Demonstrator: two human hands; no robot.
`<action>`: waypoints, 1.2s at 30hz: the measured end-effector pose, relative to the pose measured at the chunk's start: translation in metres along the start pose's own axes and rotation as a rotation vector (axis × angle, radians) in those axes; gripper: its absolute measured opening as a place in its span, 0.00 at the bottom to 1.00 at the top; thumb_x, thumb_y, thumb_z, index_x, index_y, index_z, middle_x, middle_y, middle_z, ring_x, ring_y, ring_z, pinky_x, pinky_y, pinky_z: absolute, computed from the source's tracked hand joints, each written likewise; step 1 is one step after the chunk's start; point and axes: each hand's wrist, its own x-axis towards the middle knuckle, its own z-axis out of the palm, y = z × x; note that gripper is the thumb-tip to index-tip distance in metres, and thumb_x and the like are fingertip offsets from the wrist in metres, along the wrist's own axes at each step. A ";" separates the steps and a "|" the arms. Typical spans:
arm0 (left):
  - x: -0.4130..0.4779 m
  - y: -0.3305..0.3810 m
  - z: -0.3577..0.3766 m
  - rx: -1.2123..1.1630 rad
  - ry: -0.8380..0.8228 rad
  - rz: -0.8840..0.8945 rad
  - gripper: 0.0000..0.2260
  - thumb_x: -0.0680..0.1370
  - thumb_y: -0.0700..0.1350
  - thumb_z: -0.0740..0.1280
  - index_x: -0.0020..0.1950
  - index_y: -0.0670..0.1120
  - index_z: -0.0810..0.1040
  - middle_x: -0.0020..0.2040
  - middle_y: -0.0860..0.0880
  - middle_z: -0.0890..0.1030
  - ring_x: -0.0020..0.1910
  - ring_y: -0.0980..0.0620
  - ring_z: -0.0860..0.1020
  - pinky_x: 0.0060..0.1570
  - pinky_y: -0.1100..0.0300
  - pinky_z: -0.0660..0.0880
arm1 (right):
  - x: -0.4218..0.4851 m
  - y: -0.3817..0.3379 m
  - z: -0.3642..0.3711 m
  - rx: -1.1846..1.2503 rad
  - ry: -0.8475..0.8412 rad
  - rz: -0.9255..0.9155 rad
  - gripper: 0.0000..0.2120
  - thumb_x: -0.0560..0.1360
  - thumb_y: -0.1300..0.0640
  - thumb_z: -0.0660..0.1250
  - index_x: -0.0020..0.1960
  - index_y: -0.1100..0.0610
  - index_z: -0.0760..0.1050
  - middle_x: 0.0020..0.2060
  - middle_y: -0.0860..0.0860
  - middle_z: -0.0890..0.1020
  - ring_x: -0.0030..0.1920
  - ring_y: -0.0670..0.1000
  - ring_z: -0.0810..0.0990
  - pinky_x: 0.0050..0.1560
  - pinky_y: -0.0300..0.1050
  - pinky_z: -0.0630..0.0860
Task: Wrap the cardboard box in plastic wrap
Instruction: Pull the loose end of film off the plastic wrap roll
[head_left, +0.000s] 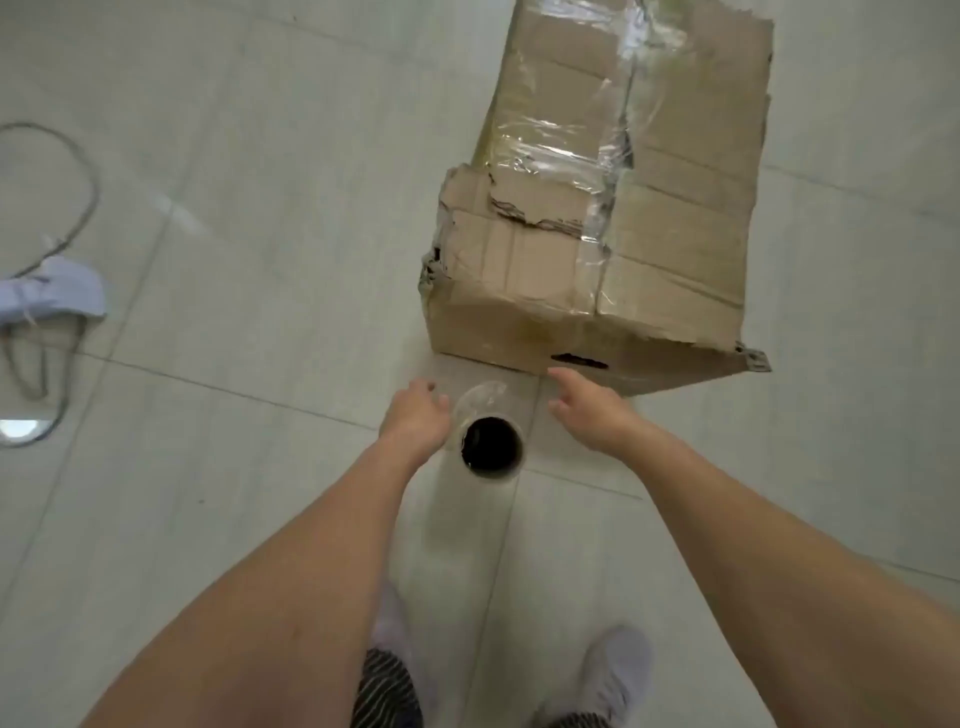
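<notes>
Your left grip (415, 415) hangs with its fingers loosely bent and closed around nothing. It sits just beside the roll of plastic wrap (491, 444); whether the thumb side touches the roll cannot be told. Your right grip (592, 413) is spread, fingers extended forward, holding nothing, and stands apart from the roll on its other side.

The roll stands upright on the floor (234, 260) between the two grips, nearer the left one, with its dark hollow core facing up.

The cardboard box (675, 234) lies on the floor just beyond the right grip's fingertips, and its near face has a dark hand slot. It runs away from both grips. Its top is creased and torn on the side towards the left grip. Clear film (561, 150) already covers part of the top in wrinkled bands, while the near end shows bare cardboard.

Well to the left of the left grip, a pale blue cloth (52, 291) lies on the tiles with a grey cord (78, 171) looped about it, and a round metal drain (21, 431) is set in the floor nearby. Behind both grips, below the forearms, your pale shoes (618, 670) are planted on the tiles.
</notes>
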 end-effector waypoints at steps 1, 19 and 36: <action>0.008 -0.004 0.007 0.004 -0.016 0.002 0.20 0.82 0.46 0.54 0.74 0.46 0.62 0.71 0.42 0.66 0.66 0.43 0.69 0.58 0.57 0.67 | 0.010 0.002 0.007 -0.010 -0.012 -0.036 0.24 0.81 0.55 0.55 0.76 0.46 0.54 0.70 0.55 0.69 0.69 0.56 0.68 0.65 0.47 0.65; 0.144 -0.035 0.057 0.094 -0.238 0.530 0.06 0.76 0.42 0.68 0.50 0.46 0.82 0.51 0.50 0.81 0.54 0.51 0.77 0.56 0.56 0.73 | 0.115 0.028 0.046 -0.012 0.159 -0.686 0.05 0.76 0.56 0.67 0.46 0.49 0.81 0.40 0.42 0.83 0.43 0.39 0.80 0.45 0.33 0.76; -0.004 -0.029 0.073 1.097 0.555 0.980 0.40 0.69 0.74 0.51 0.72 0.57 0.40 0.69 0.54 0.60 0.64 0.51 0.63 0.41 0.60 0.70 | 0.109 0.047 0.064 0.676 0.206 -0.631 0.05 0.80 0.61 0.58 0.47 0.61 0.71 0.33 0.55 0.82 0.30 0.52 0.81 0.35 0.40 0.78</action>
